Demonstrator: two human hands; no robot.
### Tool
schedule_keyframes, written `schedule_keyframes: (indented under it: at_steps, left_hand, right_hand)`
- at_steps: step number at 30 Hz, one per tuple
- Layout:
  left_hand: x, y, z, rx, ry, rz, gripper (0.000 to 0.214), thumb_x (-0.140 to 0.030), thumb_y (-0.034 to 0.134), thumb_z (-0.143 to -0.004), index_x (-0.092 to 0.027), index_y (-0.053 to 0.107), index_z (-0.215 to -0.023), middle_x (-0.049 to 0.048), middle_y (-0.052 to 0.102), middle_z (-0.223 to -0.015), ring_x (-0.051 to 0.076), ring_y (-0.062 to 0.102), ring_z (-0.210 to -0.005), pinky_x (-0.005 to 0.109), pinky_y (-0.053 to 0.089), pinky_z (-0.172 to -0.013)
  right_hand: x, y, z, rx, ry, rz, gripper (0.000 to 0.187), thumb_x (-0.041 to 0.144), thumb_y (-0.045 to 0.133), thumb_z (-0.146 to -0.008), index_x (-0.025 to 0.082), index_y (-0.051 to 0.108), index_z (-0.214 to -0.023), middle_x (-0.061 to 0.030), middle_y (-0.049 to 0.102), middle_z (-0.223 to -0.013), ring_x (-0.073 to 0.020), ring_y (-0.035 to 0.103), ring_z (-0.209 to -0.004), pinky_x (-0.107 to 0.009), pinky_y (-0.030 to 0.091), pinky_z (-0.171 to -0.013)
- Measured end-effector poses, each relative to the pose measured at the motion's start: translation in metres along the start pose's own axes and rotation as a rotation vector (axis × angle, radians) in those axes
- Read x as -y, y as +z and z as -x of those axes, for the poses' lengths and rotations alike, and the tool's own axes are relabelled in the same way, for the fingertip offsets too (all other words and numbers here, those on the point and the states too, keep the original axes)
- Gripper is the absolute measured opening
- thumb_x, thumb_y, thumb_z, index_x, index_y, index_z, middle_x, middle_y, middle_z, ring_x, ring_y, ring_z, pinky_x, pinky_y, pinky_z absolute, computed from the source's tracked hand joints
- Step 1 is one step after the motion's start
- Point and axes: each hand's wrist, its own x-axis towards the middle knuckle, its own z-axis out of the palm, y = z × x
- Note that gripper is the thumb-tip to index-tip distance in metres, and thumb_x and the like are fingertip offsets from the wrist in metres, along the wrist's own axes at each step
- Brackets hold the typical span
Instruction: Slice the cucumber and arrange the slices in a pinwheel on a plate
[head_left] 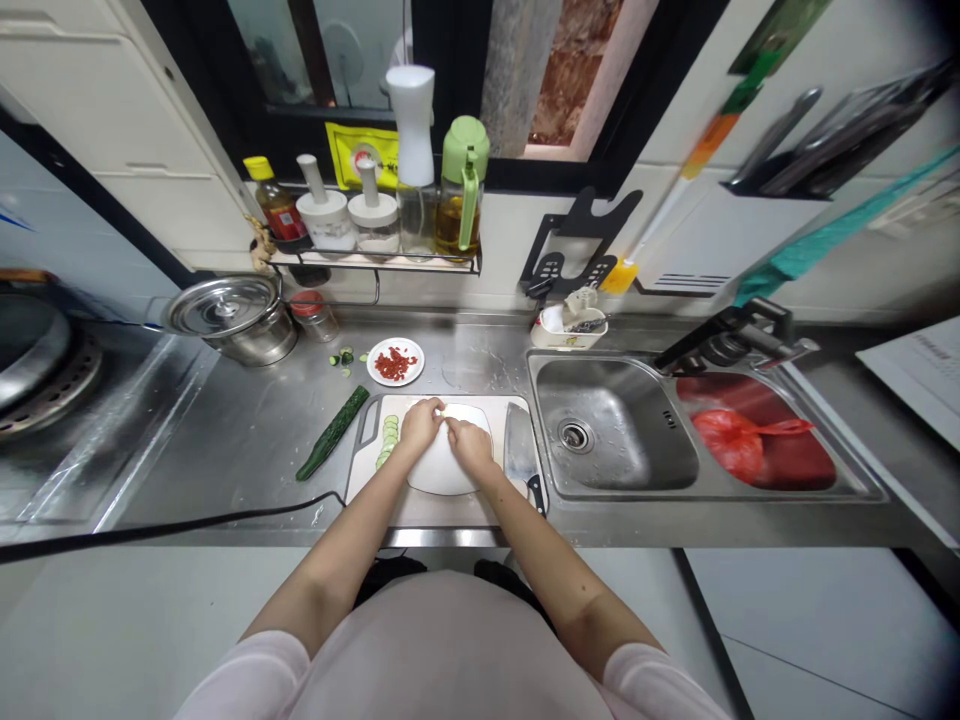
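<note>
My left hand [421, 424] and my right hand [469, 446] meet above a white plate [444, 472]. Both have their fingers closed in a pinch around something small and pale, too small to name. The plate rests on a cutting board [386, 514]. A row of cucumber slices [389, 440] lies on the board to the left of my left hand. At the board's right side is a cleaver [519, 440] with a black handle, untouched. A whole cucumber [331, 434] lies on the counter left of the board.
Behind the board sits a small plate [373, 366] of red pieces, beside cucumber scraps [343, 357]. A lidded pot [247, 318] and a jar [315, 316] stand back left. The sink [615, 425] is at right, with a red bag [731, 442]. A black cable [187, 520] crosses the left counter.
</note>
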Motion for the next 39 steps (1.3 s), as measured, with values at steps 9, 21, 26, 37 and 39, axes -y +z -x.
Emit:
schedule_keyframes:
  at_steps: [9,21,26,37,39]
  left_hand:
    - [0.0,0.0,0.001,-0.017,0.008,-0.021,0.024,-0.015,0.057,-0.081,-0.023,0.067,-0.102,0.0036,0.068,-0.092,0.017,0.061,-0.085,0.026,0.043,-0.077]
    - [-0.001,0.0,0.002,-0.036,-0.002,-0.018,0.024,-0.015,0.057,-0.081,-0.023,0.067,-0.101,0.0041,0.069,-0.093,0.018,0.061,-0.086,0.026,0.042,-0.074]
    - [-0.003,-0.004,0.007,-0.09,-0.022,0.049,0.025,-0.014,0.057,-0.079,-0.022,0.068,-0.099,0.004,0.068,-0.088,0.019,0.061,-0.083,0.027,0.042,-0.073]
    - [0.056,-0.022,0.075,-0.407,-0.196,0.428,0.031,-0.037,0.057,-0.078,-0.018,0.068,-0.1,-0.0007,0.06,-0.07,0.014,0.056,-0.065,0.023,0.042,-0.065]
    - [0.071,-0.024,0.089,-0.397,-0.241,0.422,0.034,-0.041,0.057,-0.078,-0.019,0.068,-0.101,-0.0012,0.059,-0.069,0.013,0.054,-0.061,0.023,0.041,-0.062]
  right_hand:
    - [-0.006,-0.003,0.008,-0.028,0.016,-0.064,0.043,0.027,0.031,-0.099,0.031,0.048,-0.139,-0.0063,0.067,-0.116,-0.0182,0.062,-0.098,-0.026,0.041,-0.08]
    - [-0.005,-0.004,0.014,-0.045,0.009,-0.048,0.038,0.028,0.033,-0.098,0.029,0.057,-0.127,-0.0056,0.069,-0.111,-0.0185,0.063,-0.093,-0.026,0.039,-0.073]
    - [-0.01,-0.005,0.019,-0.093,0.027,-0.109,0.034,0.03,0.036,-0.097,0.027,0.061,-0.12,-0.0047,0.07,-0.108,-0.0185,0.063,-0.095,-0.025,0.039,-0.075]
    - [-0.031,0.007,0.051,-0.326,0.091,-0.399,0.035,0.029,0.042,-0.092,0.022,0.068,-0.115,-0.0048,0.074,-0.094,-0.0189,0.065,-0.085,-0.025,0.044,-0.075]
    - [-0.031,0.01,0.057,-0.349,0.075,-0.441,0.035,0.03,0.042,-0.092,0.021,0.069,-0.113,-0.0049,0.073,-0.086,-0.0182,0.065,-0.078,-0.025,0.044,-0.073]
